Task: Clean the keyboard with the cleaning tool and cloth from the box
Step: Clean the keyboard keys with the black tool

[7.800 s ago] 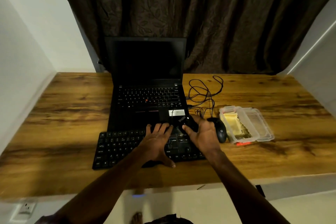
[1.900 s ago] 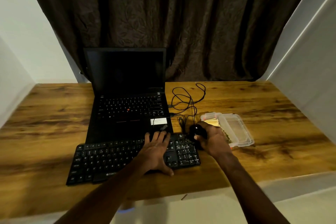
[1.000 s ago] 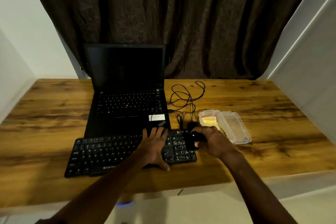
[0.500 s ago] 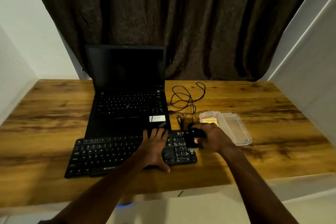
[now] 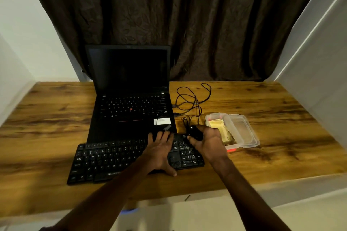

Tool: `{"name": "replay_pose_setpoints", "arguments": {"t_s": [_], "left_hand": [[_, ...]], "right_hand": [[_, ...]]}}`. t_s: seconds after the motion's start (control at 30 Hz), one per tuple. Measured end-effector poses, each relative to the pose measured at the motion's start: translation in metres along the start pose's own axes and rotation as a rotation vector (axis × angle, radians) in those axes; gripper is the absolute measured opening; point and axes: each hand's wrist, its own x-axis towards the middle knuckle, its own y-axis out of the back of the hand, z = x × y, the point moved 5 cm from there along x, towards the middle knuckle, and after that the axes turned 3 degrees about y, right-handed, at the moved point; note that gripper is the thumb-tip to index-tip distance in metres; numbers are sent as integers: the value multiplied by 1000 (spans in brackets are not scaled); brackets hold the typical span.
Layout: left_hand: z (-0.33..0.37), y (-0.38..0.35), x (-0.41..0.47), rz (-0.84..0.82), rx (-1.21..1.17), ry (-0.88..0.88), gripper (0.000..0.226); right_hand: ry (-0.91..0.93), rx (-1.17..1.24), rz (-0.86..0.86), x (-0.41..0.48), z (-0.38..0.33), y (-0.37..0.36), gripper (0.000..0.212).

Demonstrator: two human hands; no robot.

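**Mouse (image 5: 194, 133) taken up, cleaning not begun**

The mouse lay free seconds ago; now the right grip (image 5: 208, 142) curls round it. Left grip (image 5: 159, 152) lies flat on the keyboard (image 5: 112, 159) beneath it. Likely clearing room.

The box (image 5: 249, 137), just right of the right grip, holds the yellow cloth (image 5: 218, 127); cleaning tool not discernible.

Count: one keyboard, one mouse, one box, one cloth, one laptop (image 5: 131, 118).

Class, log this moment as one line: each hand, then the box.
left hand flat on keyboard | right hand grips black mouse | yellow cloth lies in clear box | cleaning not yet begun
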Motion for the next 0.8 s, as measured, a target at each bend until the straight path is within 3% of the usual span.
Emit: {"name": "replay_pose_setpoints", "arguments": {"t_s": [0.23,0.4,0.5,0.63,0.8], "left_hand": [[-3,-1,1,1,-21,-9,144],[-4,-2,-1,10,-27,-19,144],[-4,-2,1,20,-37,-24,144],[-5,-3,3,33,-40,-27,146],[-5,-2,1,30,-35,-30,145]], "right_hand": [[-52,88,3,3,-7,-8,32],[-149,-61,103,-1,14,14,31],[-117,-35,82,-6,-3,4,21],[-38,12,49,-10,-26,-20,30],[-89,65,94,-7,-13,-8,25]]}}
